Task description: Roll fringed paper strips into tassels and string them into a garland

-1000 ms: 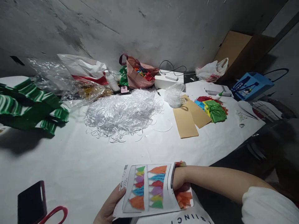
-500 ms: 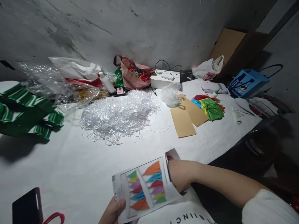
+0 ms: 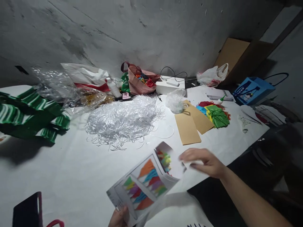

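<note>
Low in the middle, my left hand [image 3: 119,217] grips the closed end of a white printed box [image 3: 146,183], which is tilted and bears pictures of coloured tassels. Its upper right end is open, and colourful tissue-paper tassels [image 3: 165,160] show inside. My right hand [image 3: 205,162], slightly blurred, is outside the box by that opening. Its fingers and thumb are closed on a white piece that looks like the box's flap [image 3: 188,164]; blur hides whether it joins the box.
A heap of white shredded strands [image 3: 125,121] lies mid-table. Beyond the box are brown envelopes [image 3: 188,127], a clear plastic bag [image 3: 175,101] and bright tissue bundles [image 3: 217,116]. Green-and-white folded material [image 3: 30,113] is at left, a phone [image 3: 27,211] at front left, a blue bag [image 3: 253,90] at right.
My right hand has come out of the box's open end and moved right, exposing the tassels inside. The box has tilted further, its open end rising, still in my left hand.
</note>
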Motion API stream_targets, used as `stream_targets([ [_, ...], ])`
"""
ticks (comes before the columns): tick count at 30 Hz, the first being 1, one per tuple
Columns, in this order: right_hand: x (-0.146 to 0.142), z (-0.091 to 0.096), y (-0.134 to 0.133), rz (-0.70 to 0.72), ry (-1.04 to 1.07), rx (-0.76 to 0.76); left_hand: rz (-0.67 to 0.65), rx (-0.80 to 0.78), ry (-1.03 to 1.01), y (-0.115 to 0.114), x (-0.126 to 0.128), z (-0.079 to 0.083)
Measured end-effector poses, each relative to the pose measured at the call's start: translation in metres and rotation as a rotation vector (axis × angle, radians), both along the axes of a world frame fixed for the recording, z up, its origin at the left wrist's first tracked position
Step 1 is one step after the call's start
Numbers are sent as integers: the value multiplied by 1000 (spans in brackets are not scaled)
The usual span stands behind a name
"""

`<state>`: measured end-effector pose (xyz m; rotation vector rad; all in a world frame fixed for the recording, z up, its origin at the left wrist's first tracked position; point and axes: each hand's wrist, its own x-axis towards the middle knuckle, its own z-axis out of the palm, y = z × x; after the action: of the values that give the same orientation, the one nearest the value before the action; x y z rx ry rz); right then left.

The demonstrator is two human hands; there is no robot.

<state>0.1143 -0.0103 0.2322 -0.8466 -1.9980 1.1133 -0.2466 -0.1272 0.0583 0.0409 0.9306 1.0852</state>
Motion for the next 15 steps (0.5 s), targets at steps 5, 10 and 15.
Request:
stream_targets([
  [5, -59, -64, -22, -344, 569, -369, 122, 74, -42, 13, 48, 1],
  [10, -102, -88, -19, -539, 467, -543, 24, 213, 253, 40, 74, 7],
  [15, -82, -111, -15, -334, 228, -522, -96, 380, 724, 55, 57, 9],
])
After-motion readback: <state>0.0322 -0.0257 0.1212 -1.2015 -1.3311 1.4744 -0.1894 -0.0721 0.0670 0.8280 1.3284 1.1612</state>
